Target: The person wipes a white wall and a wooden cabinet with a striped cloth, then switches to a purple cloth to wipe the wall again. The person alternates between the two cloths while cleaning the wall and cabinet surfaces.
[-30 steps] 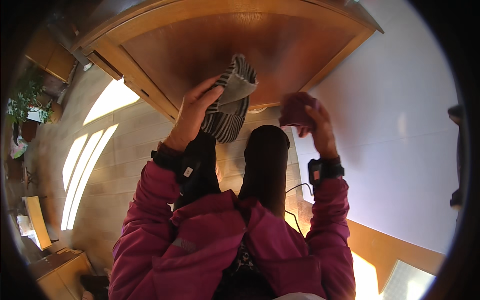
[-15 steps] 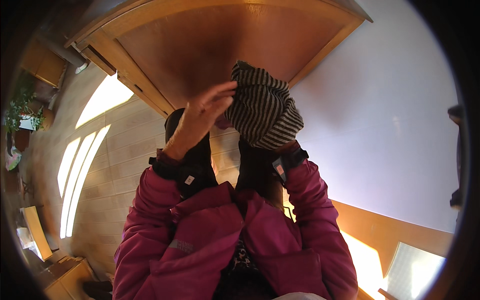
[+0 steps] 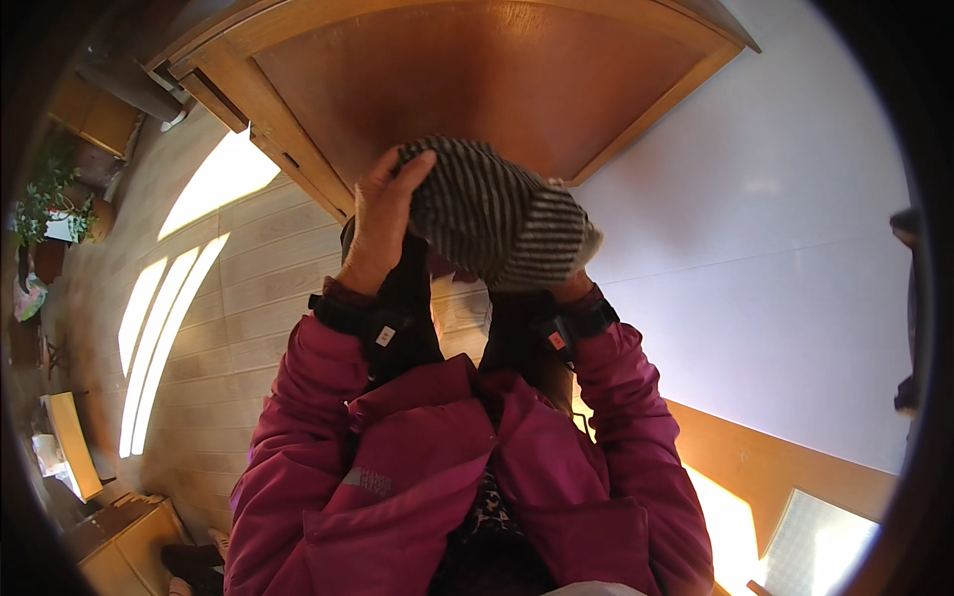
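Note:
A black-and-grey striped knit hat (image 3: 487, 214) is held up before me, stretched sideways between my hands over my knees. My left hand (image 3: 383, 214) is closed on its left edge, thumb on the near side and fingers behind the fabric. Only the wrist and heel of my right hand (image 3: 573, 286) show below the hat's right end. The fabric covers its fingers, and it bears that side of the hat. A paler, fuzzy bit shows at the right rim. Both wrists wear dark bands over purple-red sleeves.
A wooden cabinet (image 3: 447, 84) with a reddish-brown panel stands just beyond the hat. A white wall (image 3: 755, 268) is close on my right. Wood-look floor (image 3: 268, 288) with sunlit patches lies to the left. A potted plant (image 3: 50, 209) and a small wooden box (image 3: 129, 546) stand further left.
My left hand has gone from fingertips against the hat to a grip on its left edge. The hat has spread leftward and is now wider and flatter. My right hand has barely moved.

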